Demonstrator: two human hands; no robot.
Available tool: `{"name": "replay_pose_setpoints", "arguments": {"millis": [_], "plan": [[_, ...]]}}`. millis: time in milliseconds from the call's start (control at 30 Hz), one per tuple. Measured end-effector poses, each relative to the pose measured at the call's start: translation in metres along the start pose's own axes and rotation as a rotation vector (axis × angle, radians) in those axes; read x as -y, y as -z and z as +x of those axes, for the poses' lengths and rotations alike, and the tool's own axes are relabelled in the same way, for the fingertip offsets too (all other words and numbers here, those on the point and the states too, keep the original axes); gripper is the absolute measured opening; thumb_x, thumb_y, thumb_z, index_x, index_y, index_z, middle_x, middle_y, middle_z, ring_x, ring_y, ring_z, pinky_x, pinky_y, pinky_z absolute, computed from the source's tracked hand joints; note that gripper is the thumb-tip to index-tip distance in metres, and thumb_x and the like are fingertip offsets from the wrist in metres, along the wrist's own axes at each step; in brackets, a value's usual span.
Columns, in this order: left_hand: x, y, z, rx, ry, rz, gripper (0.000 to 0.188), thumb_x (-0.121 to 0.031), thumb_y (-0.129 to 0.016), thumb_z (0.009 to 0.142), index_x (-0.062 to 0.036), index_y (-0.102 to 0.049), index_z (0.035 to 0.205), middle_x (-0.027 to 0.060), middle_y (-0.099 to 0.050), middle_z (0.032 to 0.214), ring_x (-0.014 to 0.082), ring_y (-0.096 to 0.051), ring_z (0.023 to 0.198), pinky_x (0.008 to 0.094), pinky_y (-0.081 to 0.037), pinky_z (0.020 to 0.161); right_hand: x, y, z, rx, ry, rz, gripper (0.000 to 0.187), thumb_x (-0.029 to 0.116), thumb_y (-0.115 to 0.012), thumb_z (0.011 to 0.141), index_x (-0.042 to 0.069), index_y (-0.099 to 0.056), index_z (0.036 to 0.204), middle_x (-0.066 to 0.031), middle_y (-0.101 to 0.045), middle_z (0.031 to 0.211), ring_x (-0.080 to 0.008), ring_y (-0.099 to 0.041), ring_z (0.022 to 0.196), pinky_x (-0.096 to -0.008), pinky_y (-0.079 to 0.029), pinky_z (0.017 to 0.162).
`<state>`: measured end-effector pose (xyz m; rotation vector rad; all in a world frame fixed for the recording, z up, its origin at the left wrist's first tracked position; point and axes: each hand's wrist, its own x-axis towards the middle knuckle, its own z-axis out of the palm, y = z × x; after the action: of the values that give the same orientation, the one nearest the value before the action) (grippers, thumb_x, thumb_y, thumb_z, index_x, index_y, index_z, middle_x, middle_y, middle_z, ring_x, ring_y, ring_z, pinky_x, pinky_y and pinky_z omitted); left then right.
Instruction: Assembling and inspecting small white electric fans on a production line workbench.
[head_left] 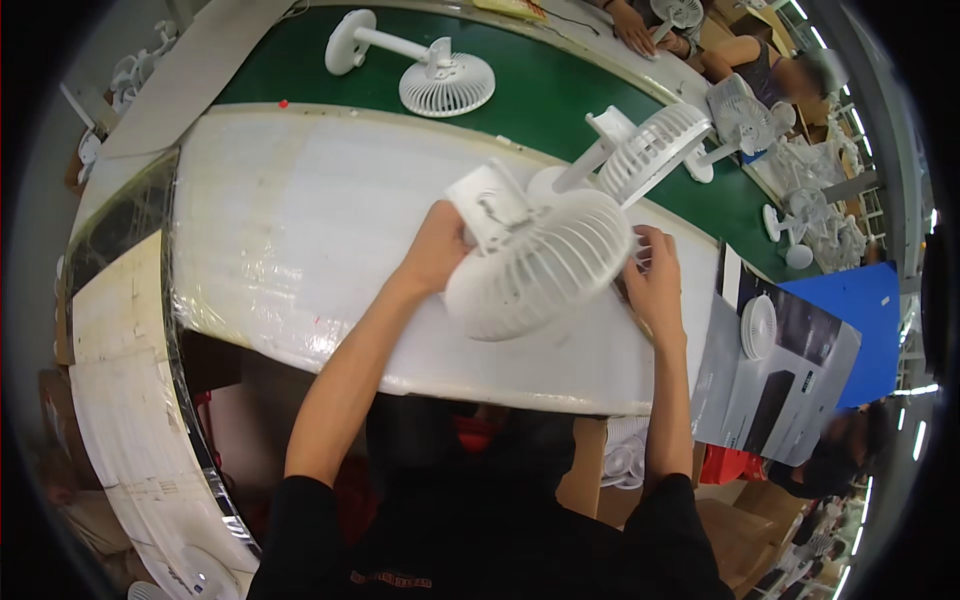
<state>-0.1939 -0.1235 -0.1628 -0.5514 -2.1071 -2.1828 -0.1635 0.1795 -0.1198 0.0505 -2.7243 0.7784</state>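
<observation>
A white fan (545, 270) with a ribbed round cage is in front of me, tilted and slightly blurred, above the white table. My left hand (440, 245) is closed on its left side, by the squarish white part behind the cage; some of its fingers are hidden. My right hand (655, 270) is at the cage's right rim, fingers curled around something white and ribbed that I cannot make out clearly. Just beyond stands another white fan (650, 150), partly hidden by the first and overlapping the green belt.
A white fan (447, 83) lies on the green conveyor belt (285, 60). On the right, a small round white grille (759, 328) rests on a grey printed sheet (730, 390) beside a blue board (860, 310). Across the belt, a co-worker's hands (632, 28) handle another fan.
</observation>
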Motion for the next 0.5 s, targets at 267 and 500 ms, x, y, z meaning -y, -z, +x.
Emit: {"name": "replay_pose_setpoints", "arguments": {"millis": [267,500], "plan": [[0.047,0.011,-0.002,-0.1,0.241,-0.774,0.031,-0.013,-0.047,0.104,0.001,-0.055,0.13,0.0117,-0.069,0.112,0.0204,-0.072,0.092,0.0327,-0.065,0.076,-0.031,0.021,0.032,0.103,0.047,0.125,0.018,0.009,-0.069,0.089,0.001,-0.066,0.105,-0.0144,-0.058,0.099,-0.0245,-0.059,0.077,-0.0359,-0.05,0.073],[0.028,0.002,-0.011,-0.353,-0.086,0.247,0.026,-0.004,-0.068,0.091,0.0038,-0.065,0.115,0.0113,-0.072,0.101,0.0184,-0.072,0.087,0.0316,-0.062,0.073,-0.035,0.051,-0.013,0.364,0.17,0.163,0.018,0.001,-0.066,0.09,0.003,-0.067,0.108,-0.0142,-0.057,0.106,-0.0281,-0.063,0.09,-0.0385,-0.052,0.081]]}}
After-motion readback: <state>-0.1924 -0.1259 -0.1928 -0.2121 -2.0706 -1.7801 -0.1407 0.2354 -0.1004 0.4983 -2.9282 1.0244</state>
